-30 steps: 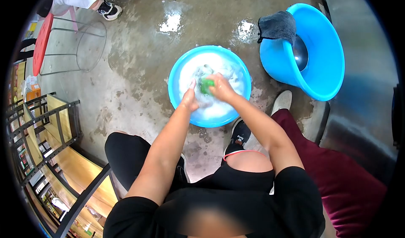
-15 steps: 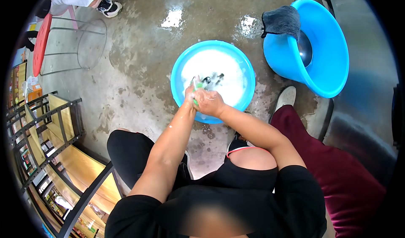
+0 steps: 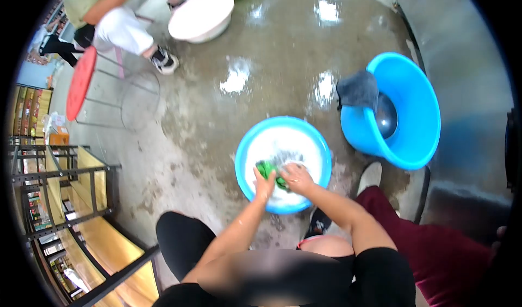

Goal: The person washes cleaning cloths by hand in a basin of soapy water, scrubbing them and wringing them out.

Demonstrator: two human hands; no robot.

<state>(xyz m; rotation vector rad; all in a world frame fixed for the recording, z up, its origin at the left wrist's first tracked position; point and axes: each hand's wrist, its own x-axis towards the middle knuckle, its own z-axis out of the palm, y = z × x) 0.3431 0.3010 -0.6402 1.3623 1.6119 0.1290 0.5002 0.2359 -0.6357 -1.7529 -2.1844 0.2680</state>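
Observation:
A round blue basin [image 3: 240, 171] full of white suds [image 3: 310, 152] stands on the floor in front of me. My left hand [image 3: 265, 184] is closed around a bright green cloth [image 3: 266, 169] that bulges out above its fingers. Beside it, my right hand [image 3: 297, 178] curls over the suds and grips another part of the green cloth, showing by its thumb. The fingertips of the right hand are partly lost in foam. Just beyond both hands, a greyish patch [image 3: 283, 156] shows through the suds; its kind I cannot make out.
A large blue tub [image 3: 429, 116] stands tilted at the right, a dark grey cloth [image 3: 357, 90] over its rim. At upper left are a person in white trousers [image 3: 124, 30], a red stool [image 3: 82, 84] and a pale pink basin [image 3: 201, 17]. Someone's maroon-clad leg [image 3: 413, 231] is at right; shelving [image 3: 81, 193] at left.
My hands have moved apart from a tight clasp, and more of the green cloth shows between them. The view has tilted up, bringing the pink basin and more of the seated person into sight.

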